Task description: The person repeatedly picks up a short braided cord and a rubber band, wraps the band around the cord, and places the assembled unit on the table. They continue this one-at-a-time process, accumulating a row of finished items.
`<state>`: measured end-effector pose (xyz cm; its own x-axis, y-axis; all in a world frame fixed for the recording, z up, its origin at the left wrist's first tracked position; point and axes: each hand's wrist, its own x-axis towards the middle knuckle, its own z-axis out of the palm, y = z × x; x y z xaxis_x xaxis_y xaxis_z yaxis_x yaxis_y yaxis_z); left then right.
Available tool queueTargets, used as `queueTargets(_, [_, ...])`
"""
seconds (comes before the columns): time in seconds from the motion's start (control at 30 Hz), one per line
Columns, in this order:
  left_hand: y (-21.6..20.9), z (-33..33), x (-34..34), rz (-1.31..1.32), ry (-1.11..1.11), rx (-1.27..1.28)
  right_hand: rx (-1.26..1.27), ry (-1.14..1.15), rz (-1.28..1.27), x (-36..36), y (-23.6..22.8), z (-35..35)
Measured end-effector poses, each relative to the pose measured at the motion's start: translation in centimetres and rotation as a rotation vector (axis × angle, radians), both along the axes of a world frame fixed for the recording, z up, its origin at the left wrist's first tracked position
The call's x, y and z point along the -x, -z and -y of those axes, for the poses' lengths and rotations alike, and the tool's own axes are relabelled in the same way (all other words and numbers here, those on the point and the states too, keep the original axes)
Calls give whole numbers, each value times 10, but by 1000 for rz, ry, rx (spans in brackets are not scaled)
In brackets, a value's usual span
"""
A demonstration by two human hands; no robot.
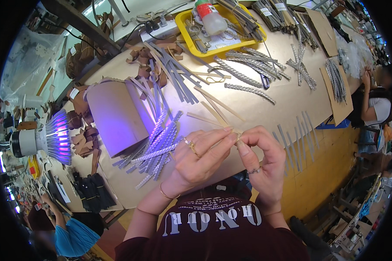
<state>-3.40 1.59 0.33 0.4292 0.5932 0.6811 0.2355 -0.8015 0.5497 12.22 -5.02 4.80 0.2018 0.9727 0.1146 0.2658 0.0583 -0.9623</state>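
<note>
My left hand [201, 157] and my right hand [265, 158] meet over the near part of the work table, both with fingers pinched together. Between their fingertips is a narrow tan strip [236, 132], mostly covered by the fingers. Just beyond them lie loose beige strips [217, 108]. Left of my left hand is a pile of grey and white braided straps [159, 145]. Thin grey strips [297, 145] hang in a row along the table edge, to the right of my right hand.
A brown curved block [115, 115] stands beside a lit lamp [52, 138] at left. Behind, a yellow tray [185, 37] holds a bottle [212, 21]. Braided cords [252, 65] and a cardboard sheet [339, 111] lie to the right. Other people work at both sides.
</note>
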Motion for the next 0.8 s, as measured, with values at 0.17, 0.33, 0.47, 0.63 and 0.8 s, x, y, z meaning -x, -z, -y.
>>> queueTargets(0.17, [-2, 2, -4, 27, 24, 117, -18, -6, 30, -2, 3, -2])
queueTargets(0.33, [-6, 6, -1, 153, 123, 456, -64, -15, 83, -2, 4, -4])
queueTargets(0.47, [-5, 2, 1, 25, 62, 261, -34, 6, 157, 2, 4, -3])
queueTargets(0.63, [-2, -5, 1, -39, 50, 24, 19, 41, 190, 3, 3, -1])
queueTargets(0.8, [-2, -7, 2, -43, 62, -17, -5, 32, 233, 3, 2, -2])
